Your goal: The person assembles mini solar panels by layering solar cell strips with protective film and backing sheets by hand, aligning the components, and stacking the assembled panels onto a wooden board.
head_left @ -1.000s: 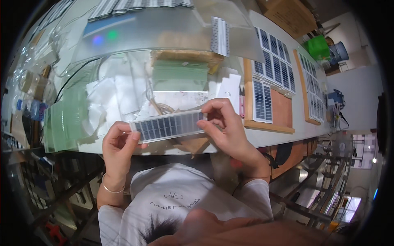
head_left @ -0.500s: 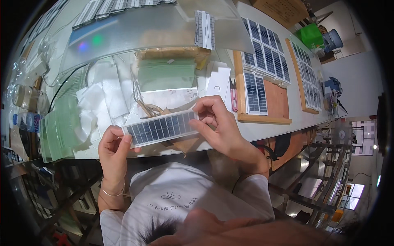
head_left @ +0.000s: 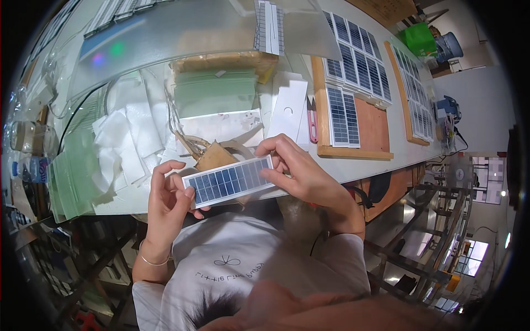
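A small solar panel with a white frame and dark blue cells is held up between my two hands, above the table's near edge. Its right end sits higher than its left. My left hand grips the left end, the thumb on the front face. At the other end, the thumb and fingers of my right hand pinch the panel, covering its corner. Behind the panel lies a piece of brown paper or tape, partly hidden by it.
Right of my hands, a wooden tray holds several solar panels; another filled tray lies beyond. Pink-handled scissors lie beside white cards. Green glass-like sheets, white foam sheets and a frosted raised sheet surround the work spot.
My left hand has shifted right and slightly down, and the panel's left end has moved with it. Both hands keep their hold. The whole view has shifted slightly.
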`<state>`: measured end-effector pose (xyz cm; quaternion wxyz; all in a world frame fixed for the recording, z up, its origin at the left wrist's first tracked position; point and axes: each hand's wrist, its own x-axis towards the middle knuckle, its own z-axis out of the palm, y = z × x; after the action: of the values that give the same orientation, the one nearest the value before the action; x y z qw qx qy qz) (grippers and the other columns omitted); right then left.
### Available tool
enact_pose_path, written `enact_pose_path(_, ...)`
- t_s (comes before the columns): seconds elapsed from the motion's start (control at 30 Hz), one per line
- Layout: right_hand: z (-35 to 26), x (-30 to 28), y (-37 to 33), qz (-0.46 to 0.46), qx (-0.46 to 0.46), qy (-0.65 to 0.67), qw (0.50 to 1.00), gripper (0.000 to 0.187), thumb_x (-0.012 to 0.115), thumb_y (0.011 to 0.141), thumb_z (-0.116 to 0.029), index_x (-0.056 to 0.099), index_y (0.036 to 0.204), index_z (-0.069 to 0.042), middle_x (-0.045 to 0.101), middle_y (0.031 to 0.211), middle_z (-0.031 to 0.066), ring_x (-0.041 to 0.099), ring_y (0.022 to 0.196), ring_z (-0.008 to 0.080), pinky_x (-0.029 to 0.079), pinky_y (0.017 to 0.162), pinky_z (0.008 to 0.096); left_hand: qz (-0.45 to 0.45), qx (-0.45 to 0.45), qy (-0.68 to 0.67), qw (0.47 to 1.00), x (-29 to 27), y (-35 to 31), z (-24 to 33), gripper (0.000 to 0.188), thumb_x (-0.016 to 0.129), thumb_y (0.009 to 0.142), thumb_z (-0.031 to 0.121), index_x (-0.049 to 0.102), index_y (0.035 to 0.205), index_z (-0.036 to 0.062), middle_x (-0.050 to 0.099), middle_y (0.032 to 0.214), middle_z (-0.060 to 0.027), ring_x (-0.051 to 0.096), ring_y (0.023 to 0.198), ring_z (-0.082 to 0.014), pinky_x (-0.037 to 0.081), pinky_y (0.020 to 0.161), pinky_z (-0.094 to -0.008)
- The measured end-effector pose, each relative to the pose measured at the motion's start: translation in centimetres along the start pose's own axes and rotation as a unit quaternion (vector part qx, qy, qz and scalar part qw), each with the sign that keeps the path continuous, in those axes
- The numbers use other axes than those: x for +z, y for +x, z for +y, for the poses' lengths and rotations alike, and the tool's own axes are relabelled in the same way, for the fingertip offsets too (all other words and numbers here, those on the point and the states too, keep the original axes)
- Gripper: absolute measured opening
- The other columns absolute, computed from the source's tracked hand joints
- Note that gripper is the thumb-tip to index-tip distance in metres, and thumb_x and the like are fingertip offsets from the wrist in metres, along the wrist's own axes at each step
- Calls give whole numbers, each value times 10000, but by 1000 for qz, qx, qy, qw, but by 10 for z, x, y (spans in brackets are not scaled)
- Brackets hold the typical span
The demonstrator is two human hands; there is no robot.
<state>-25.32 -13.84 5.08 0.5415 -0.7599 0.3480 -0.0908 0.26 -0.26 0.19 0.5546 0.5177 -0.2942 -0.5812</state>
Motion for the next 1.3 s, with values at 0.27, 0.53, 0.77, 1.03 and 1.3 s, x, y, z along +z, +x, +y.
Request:
enact_pose_path(0.27,8,2,-5,35,-65,-25,997,380,628,996,-108,514,1354,-53,522,1158,128,591,924,243,489,860,352,21,42,55,997,4,-5,4,511,576,974,-52,362,1430,38,534,857,-22,623,710,-116,569,601,-223)
enact_pose_path(0.53,-13,4,-44,-40,-89,15,995,324,692,974,-135,580,1258,-26,616,1133,144,637,1014,248,524,893,374,-69,290,208,932,19,-16,5,712,696,842,-109,320,1437,-2,586,985,-102,637,826,-183,527,748,-286)
enact_pose_path(0.77,96,-107,-81,456,44,155,875,264,663,957,13,617,1217,15,676,982,36,661,895,98,546,793,225,166,308,650,674,-32,11,27,422,754,856,54,623,1258,51,612,1164,-171,560,1101,-366,460,957,-442)
enact_pose_path(1.03,158,-143,-68,468,125,-93,870,237,755,927,-123,677,1104,13,697,943,81,670,822,131,534,727,265,171,275,639,698,-49,19,15,221,722,837,-13,657,1044,28,621,1004,-139,578,999,-347,477,867,-436)
enact_pose_path(1.3,141,-132,-70,436,97,-284,848,241,725,926,-168,707,1051,38,671,916,161,662,847,287,528,788,374,129,256,569,771,-64,9,32,313,719,738,-137,656,1003,15,611,961,-115,606,885,-291,517,765,-387)
